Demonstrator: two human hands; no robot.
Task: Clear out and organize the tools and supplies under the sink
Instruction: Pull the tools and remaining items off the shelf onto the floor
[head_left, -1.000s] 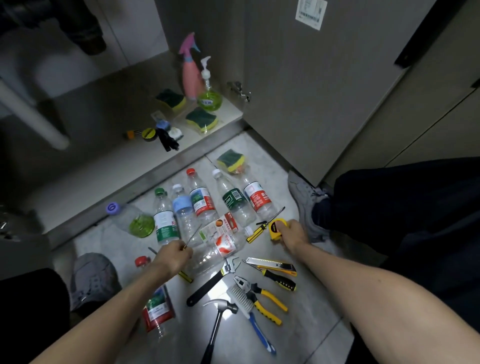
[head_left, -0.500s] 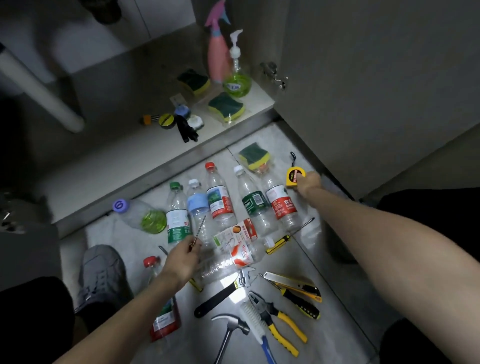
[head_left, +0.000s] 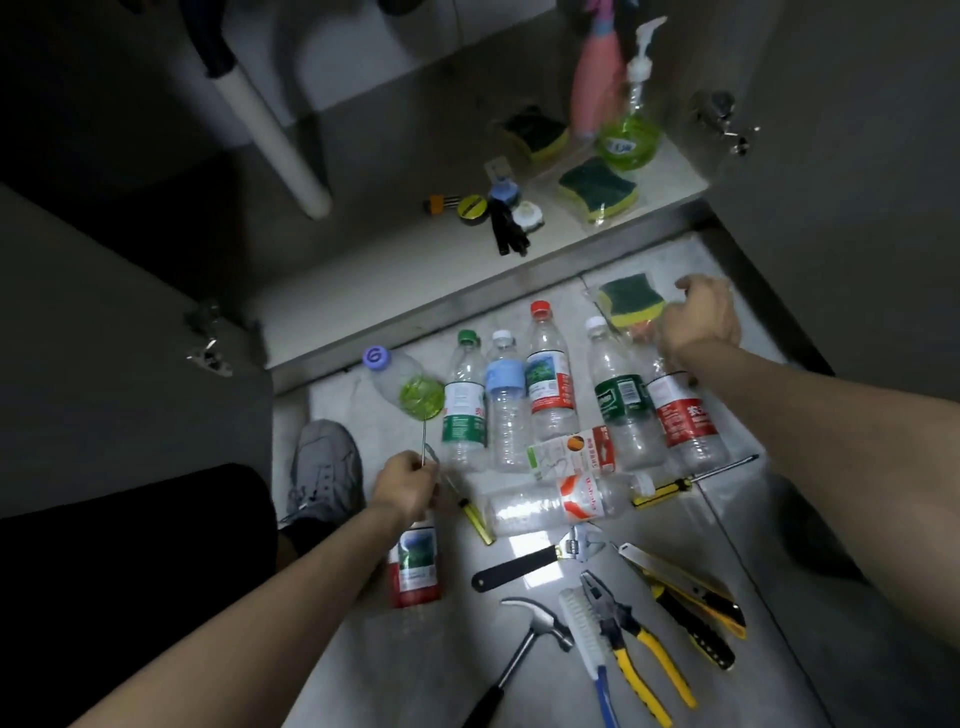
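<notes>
Sorting bottles and tools on the floor before the open sink cabinet.

Left hand (head_left: 408, 486) curled around a thin metal rod (head_left: 424, 441), near the row of plastic bottles (head_left: 550, 384). Right hand (head_left: 698, 322) curled beside the packed sponge (head_left: 626, 301); cannot tell whether holding anything. Hammer (head_left: 524, 644), pliers (head_left: 623, 634) and wrench (head_left: 540, 558) lying nearer, close together.

Bare forearms without sleeves, black trousers (head_left: 130, 545), grey lace-up sneaker (head_left: 324, 467)
</notes>
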